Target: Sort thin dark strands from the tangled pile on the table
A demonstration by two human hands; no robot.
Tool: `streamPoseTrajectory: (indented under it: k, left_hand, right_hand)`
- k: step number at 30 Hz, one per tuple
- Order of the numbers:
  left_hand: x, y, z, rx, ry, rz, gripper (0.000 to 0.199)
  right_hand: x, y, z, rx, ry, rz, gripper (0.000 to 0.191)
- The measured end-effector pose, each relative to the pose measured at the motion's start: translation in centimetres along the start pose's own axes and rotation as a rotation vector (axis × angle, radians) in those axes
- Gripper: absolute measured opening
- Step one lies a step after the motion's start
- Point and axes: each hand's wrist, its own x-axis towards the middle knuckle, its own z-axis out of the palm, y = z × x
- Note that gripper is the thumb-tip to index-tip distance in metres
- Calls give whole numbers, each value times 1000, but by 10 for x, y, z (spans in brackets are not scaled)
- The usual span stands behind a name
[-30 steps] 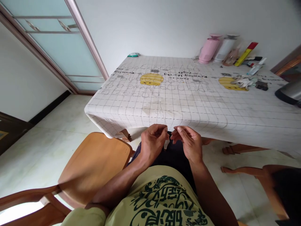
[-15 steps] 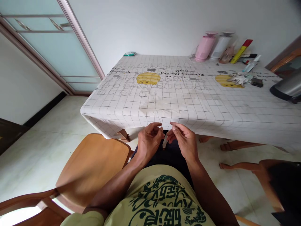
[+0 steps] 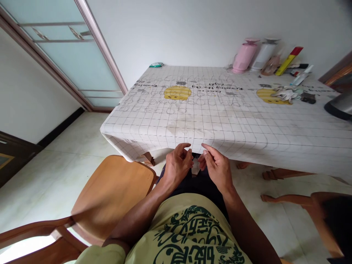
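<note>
My left hand (image 3: 178, 161) is held over my lap, just in front of the table's near edge. Its index finger points inward and the thumb stands a little apart from it. Facing it across a narrow gap is my right hand (image 3: 218, 167), its index finger stretched out and its other fingers loosely bent. Nothing shows between the fingers of either hand. Closest to both is the hanging edge of the white checked tablecloth (image 3: 154, 126); whether the fingertips touch it I cannot tell.
A wooden chair (image 3: 115, 187) is at the left, another chair (image 3: 316, 209) at the right. Along the table's back stand a pink device (image 3: 244, 57), a white device (image 3: 264, 55) and a yellow-red box (image 3: 288, 61). Gloves (image 3: 288, 93) and a metal kettle (image 3: 341, 106) lie at the right.
The view has turned slightly left, so the table and its objects sit further right. My hands keep nearly the same pose, with a slightly wider gap between the index fingertips.
</note>
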Motion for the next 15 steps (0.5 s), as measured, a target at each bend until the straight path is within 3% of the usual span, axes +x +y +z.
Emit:
streamPoseTrajectory:
  k: [4,9,15]
  left_hand:
    - [0,1,1,-44,7,-29,29]
    - [1,1,3,-233,20,-101,33]
    - [-1,-1,3,-203,51,-36,33]
  right_hand:
    - [3,-1,0,25,-4,24,45]
    - [7,-5,5,215,45,115,53]
    - [6,-12,9,120,63,99,43]
